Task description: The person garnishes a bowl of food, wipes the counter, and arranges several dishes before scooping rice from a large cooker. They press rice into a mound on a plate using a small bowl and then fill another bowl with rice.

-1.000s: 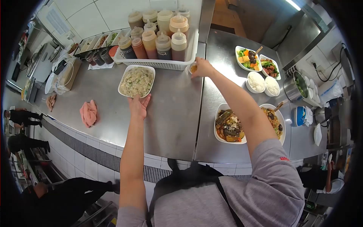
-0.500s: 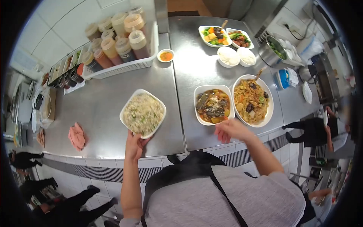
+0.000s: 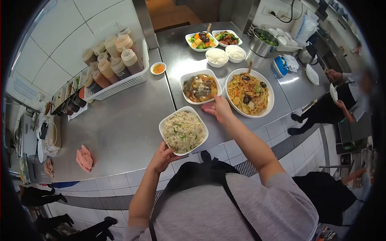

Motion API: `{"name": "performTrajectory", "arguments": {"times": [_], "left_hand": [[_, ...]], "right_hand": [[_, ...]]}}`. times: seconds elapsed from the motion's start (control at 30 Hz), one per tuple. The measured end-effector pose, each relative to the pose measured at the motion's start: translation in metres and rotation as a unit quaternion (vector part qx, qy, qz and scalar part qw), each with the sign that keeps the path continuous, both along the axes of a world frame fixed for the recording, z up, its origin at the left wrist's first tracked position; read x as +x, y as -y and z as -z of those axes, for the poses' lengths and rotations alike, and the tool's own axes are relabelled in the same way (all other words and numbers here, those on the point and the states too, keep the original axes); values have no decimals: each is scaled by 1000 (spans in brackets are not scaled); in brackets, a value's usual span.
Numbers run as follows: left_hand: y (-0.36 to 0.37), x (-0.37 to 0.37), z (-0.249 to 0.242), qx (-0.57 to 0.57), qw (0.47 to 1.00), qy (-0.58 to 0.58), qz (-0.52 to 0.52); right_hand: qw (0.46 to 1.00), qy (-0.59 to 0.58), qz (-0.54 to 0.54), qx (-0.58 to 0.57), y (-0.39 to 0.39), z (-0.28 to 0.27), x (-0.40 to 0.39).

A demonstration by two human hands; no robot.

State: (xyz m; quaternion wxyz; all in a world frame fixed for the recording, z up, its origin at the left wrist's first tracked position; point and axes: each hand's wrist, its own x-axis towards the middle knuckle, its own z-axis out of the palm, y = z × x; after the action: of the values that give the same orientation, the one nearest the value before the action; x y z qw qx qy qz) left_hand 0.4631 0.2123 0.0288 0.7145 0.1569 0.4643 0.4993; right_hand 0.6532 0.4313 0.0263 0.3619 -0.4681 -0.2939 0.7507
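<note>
White and stiff-walled, the rice bowl (image 3: 194, 148) is at the front edge of the surface (image 3: 120, 132); whether lifted or resting cannot be told. The left hand (image 3: 163, 156) grasps its near left corner; the right hand (image 3: 220, 109) meets the stew bowl's (image 3: 198, 102) near right corner, its grip unclear. Judged handling: both bowls fairly heavy, rims possibly slick; loose grains may spill on tilting, stew sooner. Best hold: opposite corners, supported beneath. Surface: smooth metal, bearing noodles (image 3: 248, 92), sauce (image 3: 159, 69), a basket (image 3: 118, 89) of bottles (image 3: 106, 69) and a pink cloth (image 3: 84, 158). Room: tiled wall (image 3: 56, 24), tiled floor (image 3: 132, 178), drain grate (image 3: 100, 202); at right, a co-worker (image 3: 327, 105) holding a plate (image 3: 333, 92).
</note>
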Motion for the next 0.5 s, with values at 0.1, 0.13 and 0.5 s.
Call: {"name": "performTrajectory", "arguments": {"times": [0.1, 0.13, 0.5], "left_hand": [[-7, 30, 1, -13, 1000, -7, 4], [-10, 44, 6, -23, 999, 12, -30], [-50, 108, 12, 16, 986, 156, -59]], "right_hand": [[998, 32, -56, 8, -8, 4, 12], [996, 35, -84, 22, -3, 1, 24], [939, 205, 259, 95, -38, 0, 224]]}}
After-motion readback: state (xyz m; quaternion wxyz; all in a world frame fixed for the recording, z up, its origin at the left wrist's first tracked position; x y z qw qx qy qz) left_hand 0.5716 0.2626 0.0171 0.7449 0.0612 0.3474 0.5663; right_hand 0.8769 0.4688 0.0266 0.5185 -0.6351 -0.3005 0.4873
